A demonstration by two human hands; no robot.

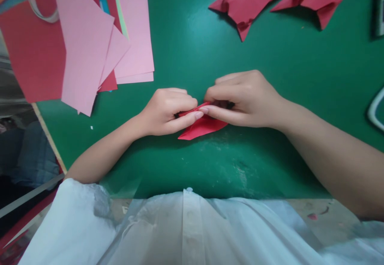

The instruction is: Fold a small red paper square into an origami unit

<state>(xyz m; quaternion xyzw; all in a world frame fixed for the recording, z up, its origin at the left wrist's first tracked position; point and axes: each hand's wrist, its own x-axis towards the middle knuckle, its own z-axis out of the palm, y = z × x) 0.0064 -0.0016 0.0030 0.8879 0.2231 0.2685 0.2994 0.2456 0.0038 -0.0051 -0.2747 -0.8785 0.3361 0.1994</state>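
Both hands meet at mid-mat: the left hand and right hand each pinch an end of a small folded red paper piece resting on the green cutting mat. Fingers curl tight, knuckles up, wrists low. Thin, light and easily creased, it seems best gripped along its folded edges. Pink sheets lie far left of it.
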